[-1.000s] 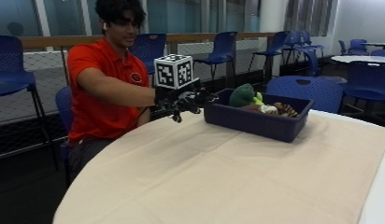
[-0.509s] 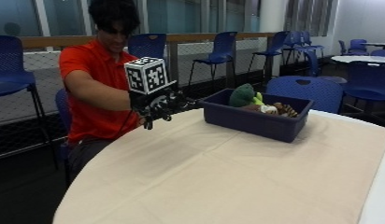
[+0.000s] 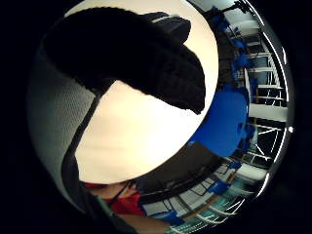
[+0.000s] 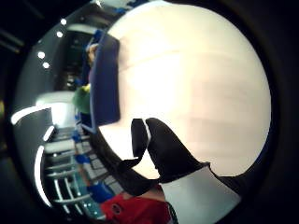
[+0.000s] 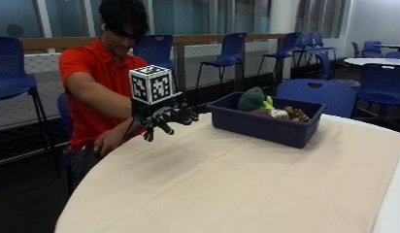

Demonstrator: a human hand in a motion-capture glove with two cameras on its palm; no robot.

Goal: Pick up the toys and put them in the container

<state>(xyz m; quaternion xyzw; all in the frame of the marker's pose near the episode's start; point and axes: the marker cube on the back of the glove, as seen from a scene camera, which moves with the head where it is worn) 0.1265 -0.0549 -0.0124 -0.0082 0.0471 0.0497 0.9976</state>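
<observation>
Grip (image 5: 166, 118) withdrawn from container (image 5: 264, 127), fingers spread, empty; cream tablecloth (image 5: 252, 184), blue chairs (image 5: 225, 53) behind.

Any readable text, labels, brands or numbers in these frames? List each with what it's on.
None readable.
Blue container: no label or print visible on its walls.
Toys inside it: no tags or lettering can be made out.
Red shirt: any mark on it is too blurred to read.
Table cloth: plain.

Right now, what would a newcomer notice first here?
First, the gloved right hand held above the cream-covered table, fingers spread and holding nothing. Just beside it, near the table's far edge, stands a dark blue container with soft toys already inside, a green one sticking up highest.
</observation>
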